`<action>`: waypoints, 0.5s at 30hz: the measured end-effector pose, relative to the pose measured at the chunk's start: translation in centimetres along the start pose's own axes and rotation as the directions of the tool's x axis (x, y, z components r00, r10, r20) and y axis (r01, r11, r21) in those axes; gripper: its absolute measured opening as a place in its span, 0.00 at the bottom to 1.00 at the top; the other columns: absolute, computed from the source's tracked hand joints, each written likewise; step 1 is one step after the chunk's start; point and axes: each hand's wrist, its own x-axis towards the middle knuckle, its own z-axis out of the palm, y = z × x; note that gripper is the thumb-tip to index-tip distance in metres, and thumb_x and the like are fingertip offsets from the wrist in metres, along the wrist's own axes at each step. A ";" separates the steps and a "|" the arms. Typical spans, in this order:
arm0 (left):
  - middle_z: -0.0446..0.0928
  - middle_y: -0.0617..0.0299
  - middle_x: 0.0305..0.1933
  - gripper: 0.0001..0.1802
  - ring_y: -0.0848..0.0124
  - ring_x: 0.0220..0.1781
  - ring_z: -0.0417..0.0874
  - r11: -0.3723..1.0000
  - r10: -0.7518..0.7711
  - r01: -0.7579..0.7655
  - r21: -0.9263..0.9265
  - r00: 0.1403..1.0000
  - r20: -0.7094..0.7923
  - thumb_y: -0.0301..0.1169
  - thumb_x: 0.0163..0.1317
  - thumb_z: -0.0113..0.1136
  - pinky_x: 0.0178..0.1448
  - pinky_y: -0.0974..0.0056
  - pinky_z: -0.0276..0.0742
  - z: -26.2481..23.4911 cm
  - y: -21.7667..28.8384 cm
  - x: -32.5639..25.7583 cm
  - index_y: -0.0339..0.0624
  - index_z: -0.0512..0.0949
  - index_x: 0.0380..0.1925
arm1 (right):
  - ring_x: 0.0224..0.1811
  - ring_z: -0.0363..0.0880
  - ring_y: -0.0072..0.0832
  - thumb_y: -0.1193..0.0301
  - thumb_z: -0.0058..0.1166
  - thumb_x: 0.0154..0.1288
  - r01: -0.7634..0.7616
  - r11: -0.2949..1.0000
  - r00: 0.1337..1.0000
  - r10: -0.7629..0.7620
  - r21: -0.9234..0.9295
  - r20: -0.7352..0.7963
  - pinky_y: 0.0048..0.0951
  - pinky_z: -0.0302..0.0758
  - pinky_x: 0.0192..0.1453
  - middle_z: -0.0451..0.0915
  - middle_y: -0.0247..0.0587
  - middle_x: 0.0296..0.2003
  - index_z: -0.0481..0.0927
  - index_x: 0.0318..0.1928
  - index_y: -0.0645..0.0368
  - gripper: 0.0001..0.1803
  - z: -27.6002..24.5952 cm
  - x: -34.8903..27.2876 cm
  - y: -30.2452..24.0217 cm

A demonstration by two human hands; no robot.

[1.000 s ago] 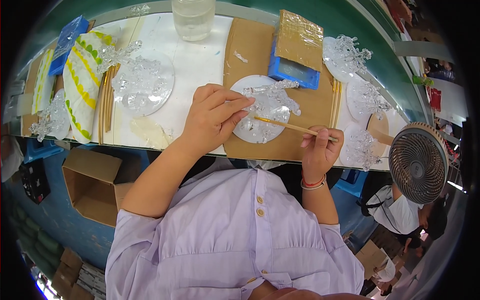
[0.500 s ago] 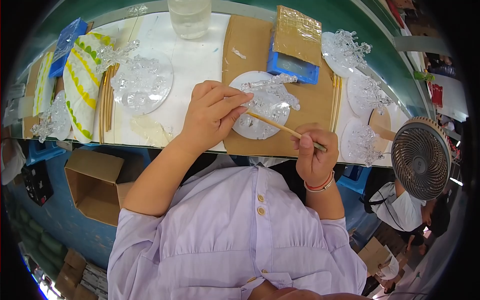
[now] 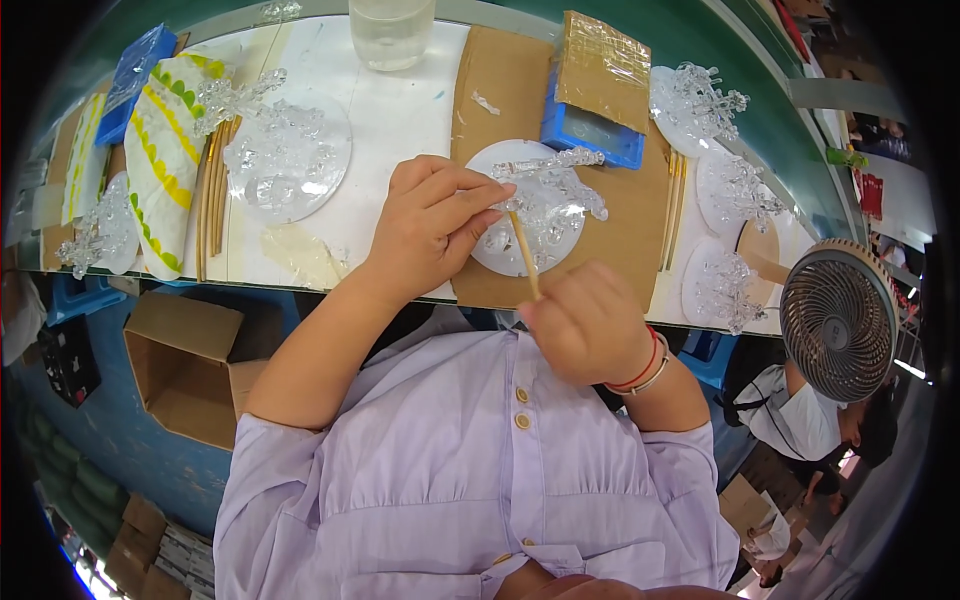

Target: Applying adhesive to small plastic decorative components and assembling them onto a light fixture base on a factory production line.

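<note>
Head | right hand (image 3: 590, 325) lower, leftward | stick (image 3: 524, 255) steeper | left hand (image 3: 432, 222) unmoved

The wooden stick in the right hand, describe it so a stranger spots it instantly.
Find the brown cardboard sheet, then its round white plate. The wooden stick slants from there to the right hand. Other sticks lie aside; only this one is held.

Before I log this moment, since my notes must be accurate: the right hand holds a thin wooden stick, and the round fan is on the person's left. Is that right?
Not quite: the head view shows the round fan on the person's right. The rest stands: the right hand holds a thin wooden stick.
</note>
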 end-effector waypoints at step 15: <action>0.79 0.69 0.36 0.16 0.66 0.41 0.74 0.997 0.027 -0.028 0.070 0.999 0.018 0.25 0.49 0.68 0.49 0.63 0.67 -0.3 0.4 -0.1 0.50 0.85 0.41 | 0.28 0.77 0.43 0.76 0.61 0.58 -0.263 0.949 0.951 0.285 0.173 -0.120 0.35 0.72 0.31 0.79 0.47 0.35 0.72 0.39 0.60 0.11 -0.8 0.9 1.5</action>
